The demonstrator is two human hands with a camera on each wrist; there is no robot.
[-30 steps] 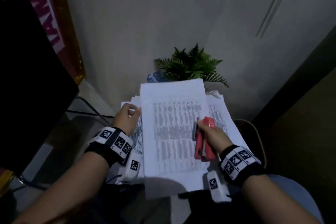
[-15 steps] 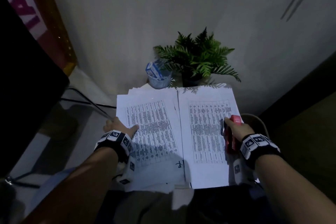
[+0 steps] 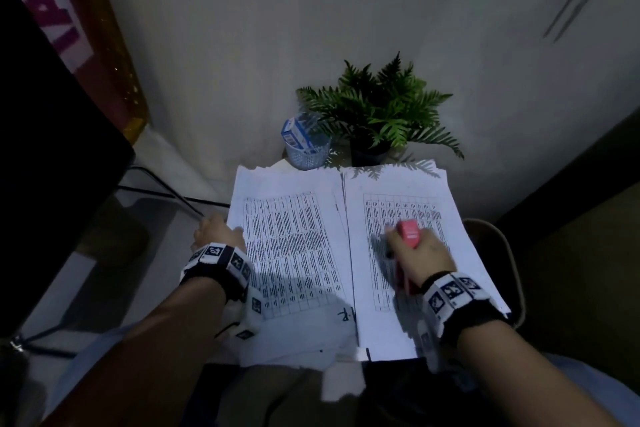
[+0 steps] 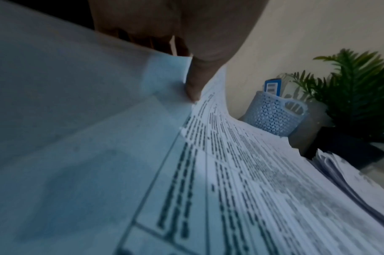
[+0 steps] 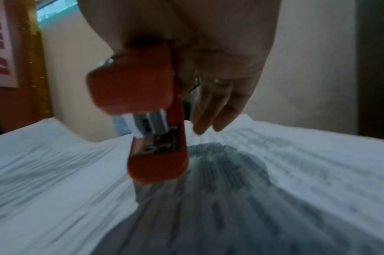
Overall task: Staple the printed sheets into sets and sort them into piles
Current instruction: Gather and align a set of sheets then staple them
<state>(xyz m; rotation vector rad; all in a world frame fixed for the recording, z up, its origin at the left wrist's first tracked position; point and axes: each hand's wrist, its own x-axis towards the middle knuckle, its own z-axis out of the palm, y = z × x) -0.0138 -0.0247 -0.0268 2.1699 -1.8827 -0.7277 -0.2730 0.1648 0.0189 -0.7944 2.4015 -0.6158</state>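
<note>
At the left edge, the left pile [image 3: 294, 246] of printed sheets is pinched by the left hand [image 3: 218, 236], the thumb [image 4: 197, 81] on top and the other fingers probably under the paper. Beside it, touching, the right pile [image 3: 408, 322] is seen. Above this pile the red stapler [image 3: 408, 236] is gripped by the right hand [image 3: 420, 253], its fingers curled around it.

dim, motion-blurred, hard shadows

Left hand [image 4: 186, 31] pinches the printed sheets' [image 4: 241, 181] edge beside a blue basket [image 4: 274, 117].
</note>
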